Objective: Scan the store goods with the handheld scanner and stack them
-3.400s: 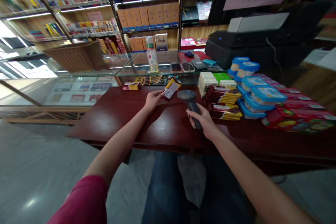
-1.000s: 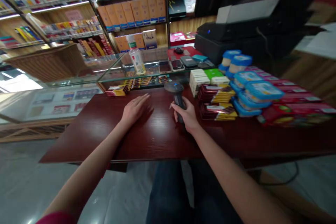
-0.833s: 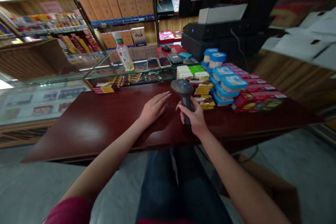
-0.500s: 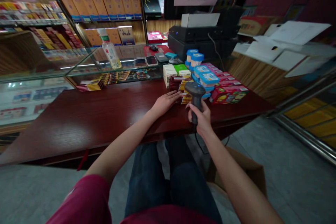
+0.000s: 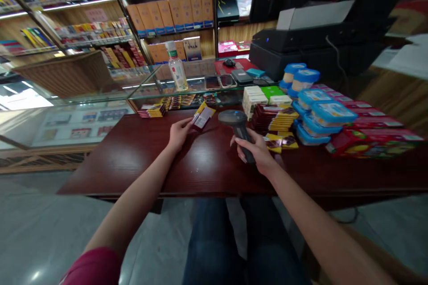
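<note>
Between the fingers of my left hand (image 5: 179, 134) is a flat red-and-yellow packet (image 5: 203, 116), tilted up, its pale printed back towards me. My right hand (image 5: 256, 151) is wrapped round the handle of a black barcode scanner (image 5: 233, 118), whose head points left toward the packet. Just beyond my right hand a stack of similar packets (image 5: 272, 118) stands on the dark red counter (image 5: 140, 156), with a few loose packets (image 5: 281, 141) in front of it. At the back left of the counter lies a smaller pile of such packets (image 5: 151, 110).
Right of the stack are blue-lidded tubs (image 5: 323, 113) and red fruit-printed boxes (image 5: 374, 140). White and green boxes (image 5: 256, 99) sit behind it. A bottle (image 5: 177, 69) and phones (image 5: 212, 82) rest on the glass case. A black machine (image 5: 301, 49) stands at the back right.
My left hand has moved left from the stack and now holds a packet. The scanner in my right hand has turned leftward. The view has swung to the left.
</note>
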Demonstrator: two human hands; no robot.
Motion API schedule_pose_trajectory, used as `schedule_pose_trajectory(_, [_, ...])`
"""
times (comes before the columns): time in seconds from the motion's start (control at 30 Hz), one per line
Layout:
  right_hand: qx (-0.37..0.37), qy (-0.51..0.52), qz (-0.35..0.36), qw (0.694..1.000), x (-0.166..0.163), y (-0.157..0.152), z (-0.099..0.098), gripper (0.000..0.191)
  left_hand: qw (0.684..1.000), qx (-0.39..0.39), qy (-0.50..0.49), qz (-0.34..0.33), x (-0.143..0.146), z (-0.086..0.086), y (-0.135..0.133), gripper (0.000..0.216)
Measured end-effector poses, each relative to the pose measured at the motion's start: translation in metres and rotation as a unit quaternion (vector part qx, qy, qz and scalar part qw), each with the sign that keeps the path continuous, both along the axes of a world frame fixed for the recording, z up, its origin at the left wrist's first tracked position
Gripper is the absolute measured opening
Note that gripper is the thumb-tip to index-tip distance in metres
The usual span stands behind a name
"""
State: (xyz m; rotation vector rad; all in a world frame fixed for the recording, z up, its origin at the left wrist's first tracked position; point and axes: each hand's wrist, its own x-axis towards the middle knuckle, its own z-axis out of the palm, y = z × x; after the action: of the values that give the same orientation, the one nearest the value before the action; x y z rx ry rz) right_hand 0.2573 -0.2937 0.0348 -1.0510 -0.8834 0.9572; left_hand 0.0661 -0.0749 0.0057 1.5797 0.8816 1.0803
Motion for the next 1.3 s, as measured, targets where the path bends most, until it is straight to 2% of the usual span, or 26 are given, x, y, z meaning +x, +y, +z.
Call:
schedule_pose_trajectory(0.1, [-0.005, -0.01, 0.053, 0.999, -0.01, 0.037, 0.0, 0.04, 0.992, -0.104, -0.073, 0.025, -0.008, -0.002, 0.019, 0.036])
schedule_pose_trajectory(0.27, [-0.016, -0.004, 0.08, 0.997, -0.021, 0.077, -0.019, 0.043, 0.985, -0.133, -0.093, 0.056, -0.01, -0.002, 0.026, 0.034])
schedule_pose_trajectory(0.37, [-0.029, -0.009, 0.084, 0.996, -0.023, 0.079, -0.025, 0.045, 0.986, -0.134, -0.087, 0.048, -0.01, -0.004, 0.025, 0.034])
schedule_pose_trajectory(0.5, [-0.031, -0.007, 0.082, 0.996, -0.022, 0.075, -0.023, 0.041, 0.99, -0.122, -0.068, 0.034, -0.009, -0.006, 0.025, 0.035])
schedule_pose_trajectory(0.67, [-0.011, -0.01, 0.096, 0.995, -0.022, 0.077, -0.025, 0.044, 0.993, -0.094, -0.068, 0.012, -0.01, -0.009, 0.024, 0.039])
schedule_pose_trajectory(0.8, [-0.012, -0.009, 0.101, 0.995, -0.022, 0.076, -0.025, 0.04, 0.994, -0.085, -0.065, 0.035, -0.009, -0.012, 0.025, 0.041])
schedule_pose_trajectory(0.9, [-0.02, -0.005, 0.091, 0.996, -0.021, 0.075, -0.024, 0.041, 0.992, 0.024, -0.017, 0.12, -0.014, -0.01, 0.029, 0.03])
schedule_pose_trajectory(1.0, [-0.026, 0.0, 0.078, 0.997, -0.019, 0.076, -0.026, 0.041, 0.954, 0.189, 0.071, 0.222, -0.034, -0.003, 0.041, 0.025])
schedule_pose_trajectory(1.07, [-0.026, 0.003, 0.071, 0.997, -0.019, 0.076, -0.027, 0.041, 0.921, 0.282, 0.135, 0.23, -0.059, 0.004, 0.054, 0.03])
schedule_pose_trajectory(1.17, [-0.03, 0.001, 0.077, 0.997, -0.02, 0.076, -0.026, 0.04, 0.867, 0.387, 0.252, 0.186, -0.104, 0.012, 0.073, 0.041])
schedule_pose_trajectory(1.3, [-0.041, -0.021, 0.092, 0.995, -0.021, 0.073, -0.021, 0.036, 0.812, 0.405, 0.374, 0.19, -0.147, 0.013, 0.093, 0.043])
